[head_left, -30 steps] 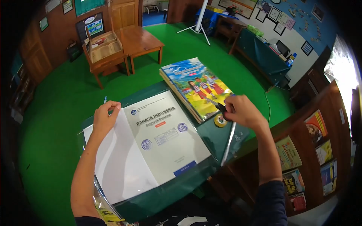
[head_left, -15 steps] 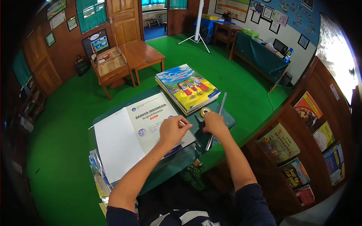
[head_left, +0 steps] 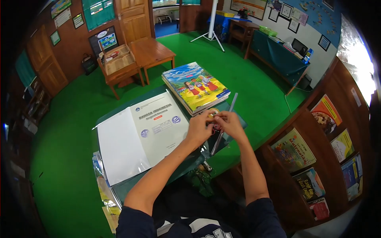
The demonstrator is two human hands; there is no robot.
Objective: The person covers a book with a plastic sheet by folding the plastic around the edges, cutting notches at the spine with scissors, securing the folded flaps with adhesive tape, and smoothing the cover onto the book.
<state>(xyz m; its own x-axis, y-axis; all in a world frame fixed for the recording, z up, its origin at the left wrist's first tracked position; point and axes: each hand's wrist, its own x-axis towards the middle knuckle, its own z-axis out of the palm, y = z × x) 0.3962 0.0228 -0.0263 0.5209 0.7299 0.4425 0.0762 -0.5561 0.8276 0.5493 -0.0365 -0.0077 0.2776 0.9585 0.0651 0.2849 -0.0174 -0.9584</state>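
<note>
My left hand (head_left: 199, 127) and my right hand (head_left: 231, 126) meet over the right side of a small green-covered table. A roll of yellowish tape (head_left: 213, 111) shows between their fingertips, my left fingers curled on it and my right fingers pinched at its edge. Just below the fingers are scissors with reddish handles (head_left: 216, 127), partly hidden. A long clear ruler-like strip (head_left: 234, 102) passes under my right hand. To the left lies an open book (head_left: 158, 137) with a stamped title page and a blank white left page. Behind my hands sits a stack of books (head_left: 196, 89) with a colourful cover.
A wooden rack (head_left: 274, 168) of upright books stands close on my right. Bundled covers (head_left: 104, 182) hang by the table's left edge. Farther off are wooden desks (head_left: 152, 53), a white pole stand (head_left: 211, 31) and a green-draped table (head_left: 274, 59) on green carpet.
My left hand has moved right, off the book page to the tape, and the small pale thing in its fingers no longer shows. My right hand has shifted from the scissors to the tape.
</note>
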